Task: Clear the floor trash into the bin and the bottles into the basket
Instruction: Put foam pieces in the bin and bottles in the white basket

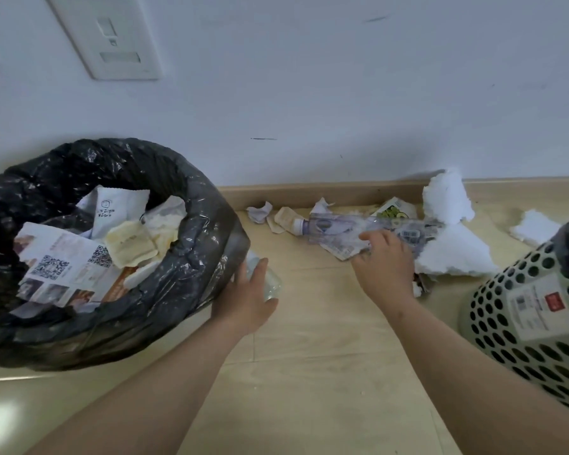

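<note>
A bin lined with a black bag (207,224) stands at the left, holding paper and wrappers. My left hand (247,297) is beside its rim, closed around a small clear plastic piece (271,284). A crushed clear bottle (339,226) with a purple label and white cap lies by the baseboard. My right hand (383,261) reaches onto its near end and the wrapper under it; its fingers curl there, but the grip is hidden. A perforated pale green basket (519,310) stands at the right edge.
White foam chunks (450,251) lie right of the bottle, another piece (534,226) further right. Crumpled paper (260,211), a beige sachet (283,218) and a green-printed pack (393,210) sit along the wooden baseboard. The white wall rises behind.
</note>
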Action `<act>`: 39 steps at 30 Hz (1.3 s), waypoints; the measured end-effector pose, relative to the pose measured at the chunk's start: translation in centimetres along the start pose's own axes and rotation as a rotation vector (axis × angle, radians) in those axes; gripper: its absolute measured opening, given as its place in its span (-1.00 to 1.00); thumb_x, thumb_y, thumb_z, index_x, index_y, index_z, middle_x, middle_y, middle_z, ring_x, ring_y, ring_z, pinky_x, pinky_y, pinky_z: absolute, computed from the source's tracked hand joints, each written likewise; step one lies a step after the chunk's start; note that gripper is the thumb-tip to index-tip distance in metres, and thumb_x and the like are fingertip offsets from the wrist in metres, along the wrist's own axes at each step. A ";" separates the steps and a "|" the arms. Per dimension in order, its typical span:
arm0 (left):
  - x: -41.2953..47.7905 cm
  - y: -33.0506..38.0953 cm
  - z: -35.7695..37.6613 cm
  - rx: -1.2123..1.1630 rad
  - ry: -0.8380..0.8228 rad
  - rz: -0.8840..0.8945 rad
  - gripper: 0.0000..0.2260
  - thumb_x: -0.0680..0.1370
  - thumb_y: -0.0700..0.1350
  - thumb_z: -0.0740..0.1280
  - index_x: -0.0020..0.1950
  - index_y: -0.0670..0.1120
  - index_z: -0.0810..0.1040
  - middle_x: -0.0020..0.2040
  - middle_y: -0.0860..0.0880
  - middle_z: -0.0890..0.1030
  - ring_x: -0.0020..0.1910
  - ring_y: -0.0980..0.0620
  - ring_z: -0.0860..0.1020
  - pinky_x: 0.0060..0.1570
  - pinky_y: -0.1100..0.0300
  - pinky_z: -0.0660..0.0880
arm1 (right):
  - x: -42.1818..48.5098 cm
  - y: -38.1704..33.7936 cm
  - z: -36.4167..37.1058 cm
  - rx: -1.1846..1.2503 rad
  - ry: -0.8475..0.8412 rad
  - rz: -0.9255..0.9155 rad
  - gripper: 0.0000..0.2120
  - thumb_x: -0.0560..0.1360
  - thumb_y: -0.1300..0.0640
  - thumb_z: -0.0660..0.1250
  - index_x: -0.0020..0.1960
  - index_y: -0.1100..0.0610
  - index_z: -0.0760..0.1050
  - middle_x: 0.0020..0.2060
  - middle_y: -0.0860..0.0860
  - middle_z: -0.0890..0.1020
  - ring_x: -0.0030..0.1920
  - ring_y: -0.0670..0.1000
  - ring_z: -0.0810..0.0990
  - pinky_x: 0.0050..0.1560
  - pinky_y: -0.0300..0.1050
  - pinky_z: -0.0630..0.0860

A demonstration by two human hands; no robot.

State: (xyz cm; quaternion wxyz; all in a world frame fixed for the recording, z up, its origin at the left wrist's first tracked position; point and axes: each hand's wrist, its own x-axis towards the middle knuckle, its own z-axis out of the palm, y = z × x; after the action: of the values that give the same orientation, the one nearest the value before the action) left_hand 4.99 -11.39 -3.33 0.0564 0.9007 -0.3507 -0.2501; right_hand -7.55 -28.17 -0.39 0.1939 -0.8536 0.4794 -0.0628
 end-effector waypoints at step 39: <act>0.3 3.6 0.1 -0.854 0.249 -0.068 -0.25 0.43 -0.14 0.39 0.50 0.06 0.04 0.10 0.00 0.43 -0.08 -0.04 0.48 -0.13 0.17 0.37 | -1.6 0.0 -1.5 0.445 -0.171 0.238 -0.45 0.39 -0.06 0.43 0.23 0.10 0.26 0.07 0.01 0.46 0.06 0.05 0.48 0.04 -0.05 0.42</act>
State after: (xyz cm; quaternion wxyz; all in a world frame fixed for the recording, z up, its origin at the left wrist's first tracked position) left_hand 2.93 -14.33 -2.57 0.4570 0.8308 -0.1766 -0.2639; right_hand -8.81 -27.25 1.11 0.4224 -0.7298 0.5328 -0.0710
